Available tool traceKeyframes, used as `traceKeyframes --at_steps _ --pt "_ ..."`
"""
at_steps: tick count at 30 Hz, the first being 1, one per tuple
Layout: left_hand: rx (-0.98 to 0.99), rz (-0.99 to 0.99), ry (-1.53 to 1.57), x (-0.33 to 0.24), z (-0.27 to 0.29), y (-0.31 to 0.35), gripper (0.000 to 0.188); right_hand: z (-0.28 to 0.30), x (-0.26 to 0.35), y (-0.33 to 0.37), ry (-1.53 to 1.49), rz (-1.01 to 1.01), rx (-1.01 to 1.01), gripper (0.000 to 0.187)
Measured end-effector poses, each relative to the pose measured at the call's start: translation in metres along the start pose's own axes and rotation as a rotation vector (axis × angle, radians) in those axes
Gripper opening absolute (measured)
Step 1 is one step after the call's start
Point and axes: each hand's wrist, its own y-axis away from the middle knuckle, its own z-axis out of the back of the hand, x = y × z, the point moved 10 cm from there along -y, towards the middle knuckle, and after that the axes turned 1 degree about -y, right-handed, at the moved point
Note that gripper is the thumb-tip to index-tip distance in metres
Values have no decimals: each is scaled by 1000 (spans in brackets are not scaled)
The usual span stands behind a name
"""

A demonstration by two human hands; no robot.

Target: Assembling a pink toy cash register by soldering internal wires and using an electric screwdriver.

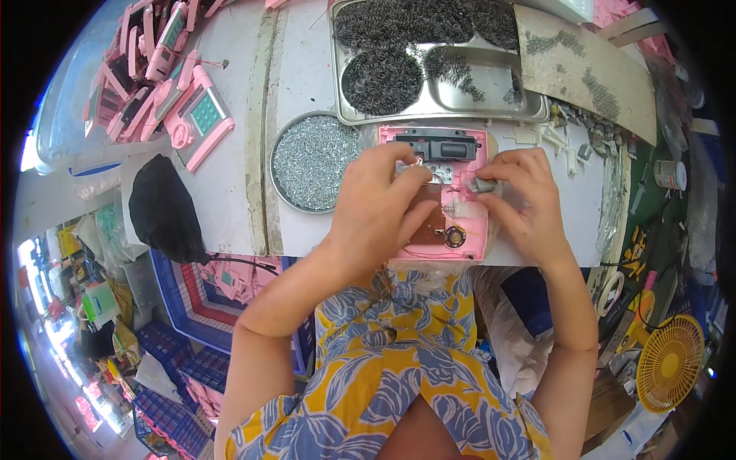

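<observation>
In front of me lies an opened pink plastic casing [471,247], with a black module [448,149] at its far end. A brown board [424,218], thin wires and a small round speaker [455,236] sit in its near half. My left hand [368,201] reaches over the casing's left side, fingers bent and thumb on the board; whether its fingertips pinch something is too small to tell. Above the right edge, my right hand [530,192] pinches a small grey cylindrical part [481,185] between thumb and fingers.
A round dish of small metal pieces [314,162] stands left of the casing. Behind is a steel tray [491,80] with dark springs [383,80]. Pink devices [203,115] pile at far left, near a black bag [162,207]. A yellow fan [670,362] stands at lower right.
</observation>
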Motion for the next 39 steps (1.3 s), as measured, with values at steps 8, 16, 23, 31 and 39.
traceKeyframes --at_steps 8,16,23,31,39 --pt "56 -62 48 8 -14 -11 17 -17 -1 -13 110 16 88 26" --pt "33 -20 221 19 2 -20 21 -8 2 -13 36 -13 145 25" --pt "147 -96 -152 17 10 -12 24 -20 5 -18 196 4 175 24" --pt "129 -138 -83 2 8 -1 20 -19 -14 -11 62 -95 61 27" --pt "18 38 158 32 9 -3 13 -17 36 -5 319 197 -13 25"
